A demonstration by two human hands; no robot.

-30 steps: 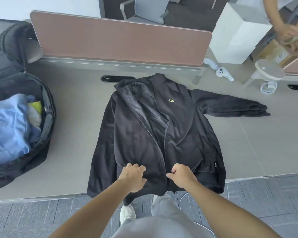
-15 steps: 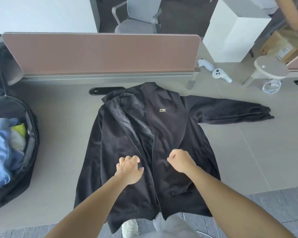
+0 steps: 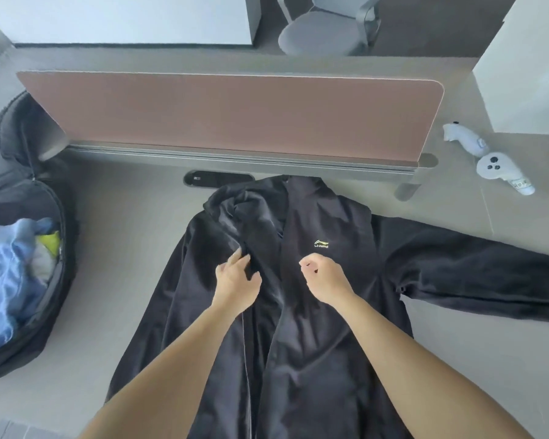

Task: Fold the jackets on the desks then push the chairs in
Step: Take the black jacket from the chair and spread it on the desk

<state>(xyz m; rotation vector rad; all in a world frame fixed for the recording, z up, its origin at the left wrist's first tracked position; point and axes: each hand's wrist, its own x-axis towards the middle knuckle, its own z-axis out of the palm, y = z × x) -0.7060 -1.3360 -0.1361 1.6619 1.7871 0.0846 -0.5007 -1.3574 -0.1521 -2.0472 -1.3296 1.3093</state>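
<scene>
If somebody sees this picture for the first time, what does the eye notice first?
A black jacket lies spread open across the middle of the desk, one sleeve stretched to the right. Both hands are over its chest: the left hand grips the front edge, the right hand is curled beside the logo. At the left edge, an open bag shows blue clothes.

Two bare forearms, no sleeves over them, enter from the frame's lower edge, ending in the bare left hand (image 3: 236,285) and right hand (image 3: 325,280).

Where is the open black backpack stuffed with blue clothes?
Head view: the open black backpack sits on the grey desk at far left, left of the black jacket.
</scene>
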